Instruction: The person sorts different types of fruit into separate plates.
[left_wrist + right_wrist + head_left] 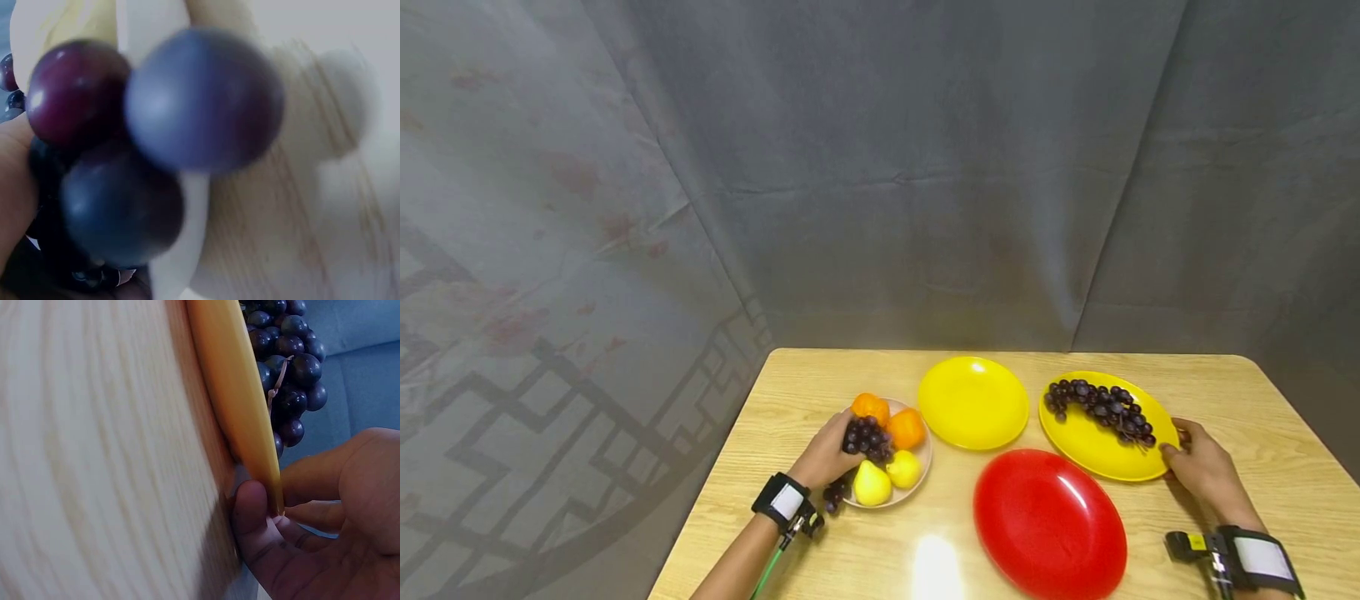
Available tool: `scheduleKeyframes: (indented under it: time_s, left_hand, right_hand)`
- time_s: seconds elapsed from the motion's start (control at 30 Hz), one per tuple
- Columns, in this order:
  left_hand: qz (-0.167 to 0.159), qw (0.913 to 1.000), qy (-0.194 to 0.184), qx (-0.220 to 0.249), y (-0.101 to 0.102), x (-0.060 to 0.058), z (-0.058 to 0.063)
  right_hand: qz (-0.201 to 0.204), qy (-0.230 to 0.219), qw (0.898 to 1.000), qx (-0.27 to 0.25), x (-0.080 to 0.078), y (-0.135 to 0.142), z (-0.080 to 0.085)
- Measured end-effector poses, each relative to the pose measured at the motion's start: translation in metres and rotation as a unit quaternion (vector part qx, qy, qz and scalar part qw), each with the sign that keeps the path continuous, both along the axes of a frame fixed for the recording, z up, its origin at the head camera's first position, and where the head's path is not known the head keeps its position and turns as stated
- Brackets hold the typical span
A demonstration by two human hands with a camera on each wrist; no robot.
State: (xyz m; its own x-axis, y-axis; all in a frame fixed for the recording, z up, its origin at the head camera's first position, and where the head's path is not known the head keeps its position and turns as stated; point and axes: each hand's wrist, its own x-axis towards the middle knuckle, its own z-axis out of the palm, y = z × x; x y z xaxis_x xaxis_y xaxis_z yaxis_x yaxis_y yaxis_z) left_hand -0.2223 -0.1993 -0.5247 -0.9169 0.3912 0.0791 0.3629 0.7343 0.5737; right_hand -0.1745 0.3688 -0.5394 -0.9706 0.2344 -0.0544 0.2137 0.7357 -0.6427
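Nearest, a red plate [1048,529] sits with bare table [952,504] between it and the fruit plate [927,462]. The left hand [826,454] curls round dark grapes [867,436], some overhanging the fruit plate's edge. The right hand [1206,467] pinches a yellow plate's [1105,458] rim, well right of a grape bunch [1101,408]. Farther, another yellow plate [973,404] lies near the table's back edge.
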Motion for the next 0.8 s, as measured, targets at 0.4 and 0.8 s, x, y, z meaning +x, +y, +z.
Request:
scheduleKeyframes:
  time_s: [0.4, 0.8]
  left_hand:
    - [0.025, 0.9974, 0.065, 0.020, -0.002, 0.004, 0.040]
    - [-0.069, 0.9875, 0.140, 0.021, 0.073, -0.010, 0.113]
  right_hand:
    - [0.000, -0.005, 1.000, 0.001, 0.000, -0.001, 0.004]
    - [0.000, 0.001, 1.000, -0.003, 0.000, -0.001, 0.004]
